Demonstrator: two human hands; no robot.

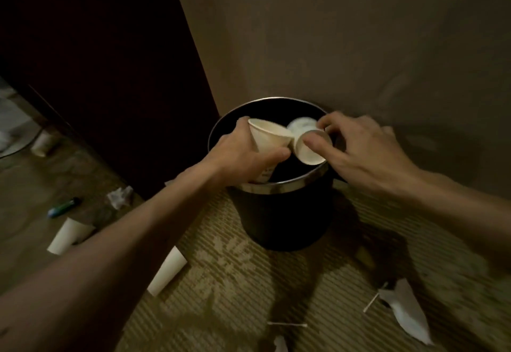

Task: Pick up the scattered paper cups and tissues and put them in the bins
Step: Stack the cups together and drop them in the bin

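Left hand [243,152]: wrapped round a tilted cream paper cup [269,136], held over the round black steel-rimmed bin [287,184].
Right hand [367,152]: pinches a second cream paper cup [309,151] above the bin mouth, just beside the first.

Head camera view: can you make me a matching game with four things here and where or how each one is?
Things:
1 paper cup in left hand
2 bin
3 tissue
4 lighter

States:
A green and blue
B crumpled on the floor
C held over the bin
D standing on the carpet by the wall

Pairs: 1-C, 2-D, 3-B, 4-A
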